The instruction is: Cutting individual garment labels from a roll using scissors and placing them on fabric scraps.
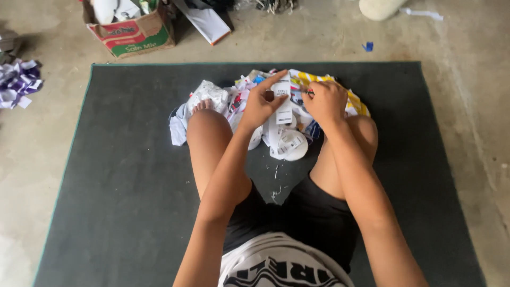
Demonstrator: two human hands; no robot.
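Your left hand [260,103] pinches a white paper tag [283,98] above the pile of socks [249,101] on the dark mat [122,159]; your right hand [325,101], fingers curled, seems to grip its edge.

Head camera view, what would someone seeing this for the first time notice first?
Probably the two hands meeting at the centre: the left hand and right hand pinch a white paper strip between them. Just beyond lies a heap of torn, colourful paper scraps on a dark mat, between the person's bent knees. A cardboard box sits on the concrete floor at upper left.
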